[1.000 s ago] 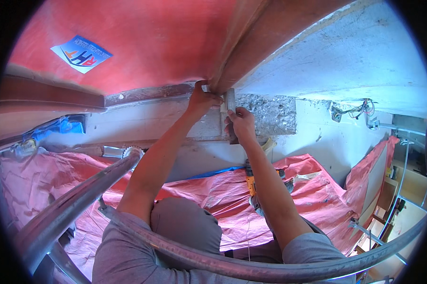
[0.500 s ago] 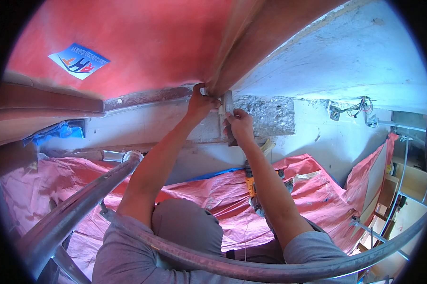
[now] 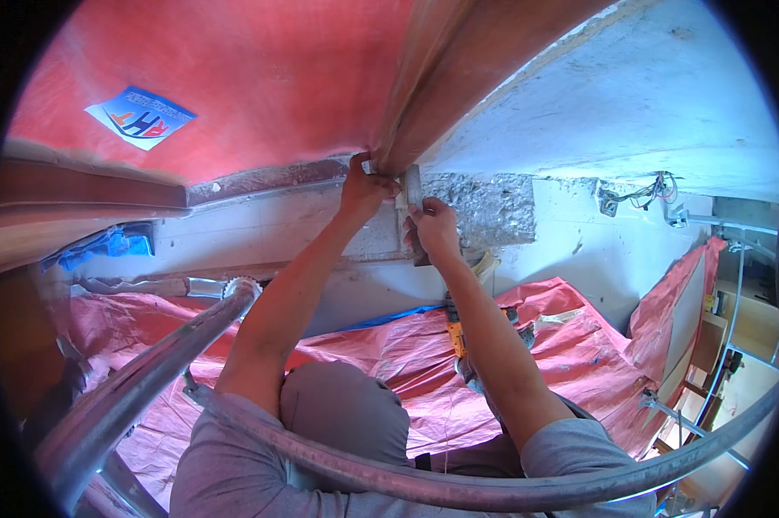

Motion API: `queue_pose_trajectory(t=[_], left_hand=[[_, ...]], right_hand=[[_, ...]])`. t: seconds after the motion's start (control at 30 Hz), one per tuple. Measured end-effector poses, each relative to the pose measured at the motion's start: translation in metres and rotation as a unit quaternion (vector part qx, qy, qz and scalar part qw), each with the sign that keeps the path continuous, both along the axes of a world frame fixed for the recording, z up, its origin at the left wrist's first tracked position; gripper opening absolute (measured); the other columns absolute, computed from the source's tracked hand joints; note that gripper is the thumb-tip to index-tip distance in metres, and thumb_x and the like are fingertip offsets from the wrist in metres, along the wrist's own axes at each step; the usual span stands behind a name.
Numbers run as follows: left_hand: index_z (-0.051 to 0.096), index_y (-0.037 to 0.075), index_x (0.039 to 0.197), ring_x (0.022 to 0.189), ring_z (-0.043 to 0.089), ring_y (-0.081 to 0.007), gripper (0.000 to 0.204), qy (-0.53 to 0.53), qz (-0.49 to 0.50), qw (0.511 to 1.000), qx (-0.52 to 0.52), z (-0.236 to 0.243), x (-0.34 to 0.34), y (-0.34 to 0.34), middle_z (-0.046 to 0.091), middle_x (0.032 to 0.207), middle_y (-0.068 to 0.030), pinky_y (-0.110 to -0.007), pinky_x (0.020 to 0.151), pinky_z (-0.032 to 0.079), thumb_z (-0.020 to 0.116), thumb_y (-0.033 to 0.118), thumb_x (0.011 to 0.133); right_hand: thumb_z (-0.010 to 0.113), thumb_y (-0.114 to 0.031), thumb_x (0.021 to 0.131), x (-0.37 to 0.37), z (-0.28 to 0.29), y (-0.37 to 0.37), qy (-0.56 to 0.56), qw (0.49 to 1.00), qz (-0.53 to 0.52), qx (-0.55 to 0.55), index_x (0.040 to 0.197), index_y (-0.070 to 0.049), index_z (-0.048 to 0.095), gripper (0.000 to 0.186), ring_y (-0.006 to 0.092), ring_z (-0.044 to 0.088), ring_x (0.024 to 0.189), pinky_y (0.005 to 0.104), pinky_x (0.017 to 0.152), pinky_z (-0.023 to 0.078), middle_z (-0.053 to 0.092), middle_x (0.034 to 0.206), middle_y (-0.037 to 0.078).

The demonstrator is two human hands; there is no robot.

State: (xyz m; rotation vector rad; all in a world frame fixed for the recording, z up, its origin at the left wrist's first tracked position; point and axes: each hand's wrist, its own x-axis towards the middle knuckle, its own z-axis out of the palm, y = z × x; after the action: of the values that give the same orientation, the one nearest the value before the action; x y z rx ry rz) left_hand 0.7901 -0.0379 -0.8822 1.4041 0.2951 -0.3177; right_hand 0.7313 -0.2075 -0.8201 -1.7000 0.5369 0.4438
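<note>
My left hand (image 3: 364, 192) is raised to the lower end of a brown wooden beam (image 3: 446, 95). Its fingers are bent and closed beside a small pale piece; what they grip is too small to make out. Just right of it, my right hand (image 3: 434, 229) is closed round a flat narrow piece (image 3: 414, 183), grey at its upper end and brown below the hand. The piece stands nearly upright against the wall, its top by the beam's end. My fingers partly hide its middle.
Rough bare masonry (image 3: 493, 209) lies right of my hands, with loose wires (image 3: 657, 192) farther along. A curved metal rail (image 3: 459, 490) crosses in front of a grey cap (image 3: 342, 406). Below are a yellow-and-black power tool (image 3: 455, 332), pink sheeting (image 3: 571, 363) and a thick metal pipe (image 3: 148, 371).
The whole view has shifted slightly. Both hands keep nearly the same place at the beam's end, and the right hand still holds the flat narrow piece.
</note>
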Motion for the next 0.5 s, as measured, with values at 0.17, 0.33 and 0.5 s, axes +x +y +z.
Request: queue_pose_trajectory(t=[0.17, 0.33, 0.5], left_hand=[[0.024, -0.004, 0.152, 0.091, 0.077, -0.0288, 0.091, 0.005, 0.006, 1.0, -0.006, -0.001, 0.001, 0.0, 0.075, 0.102, -0.023, -0.044, 0.077, 0.068, 0.077, -0.015, 0.079], [0.017, 0.001, 0.16, 0.082, 0.077, -0.0231, 0.107, -0.01, 0.006, 1.0, 0.011, -0.014, 0.007, 0.013, 0.077, 0.093, -0.0192, -0.036, 0.071, 0.065, 0.084, -0.007, 0.077], [0.01, 0.002, 0.165, 0.08, 0.077, -0.026, 0.118, 0.031, 0.008, 0.996, -0.088, -0.004, 0.005, -0.006, 0.076, 0.096, -0.0212, -0.039, 0.068, 0.065, 0.085, -0.011, 0.074]], right_hand=[[0.067, -0.018, 0.105, -0.004, -0.009, -0.005, -0.029, 1.0, 0.007, -0.004, 0.106, 0.005, 0.065, 0.023, 0.0209, 0.067, 0.053, 0.0364, 0.05, 0.052, 0.07, 0.075, 0.012], [0.063, -0.019, 0.108, -0.067, -0.025, 0.006, -0.062, 0.997, -0.053, 0.016, 0.104, 0.004, 0.062, 0.024, 0.0213, 0.069, 0.057, 0.0372, 0.054, 0.056, 0.071, 0.076, 0.012], [0.072, -0.031, 0.1, -0.172, -0.084, -0.01, 0.024, 0.979, 0.066, -0.191, 0.103, 0.008, 0.07, 0.039, 0.0326, 0.076, 0.075, 0.0447, 0.073, 0.061, 0.075, 0.083, 0.021]])
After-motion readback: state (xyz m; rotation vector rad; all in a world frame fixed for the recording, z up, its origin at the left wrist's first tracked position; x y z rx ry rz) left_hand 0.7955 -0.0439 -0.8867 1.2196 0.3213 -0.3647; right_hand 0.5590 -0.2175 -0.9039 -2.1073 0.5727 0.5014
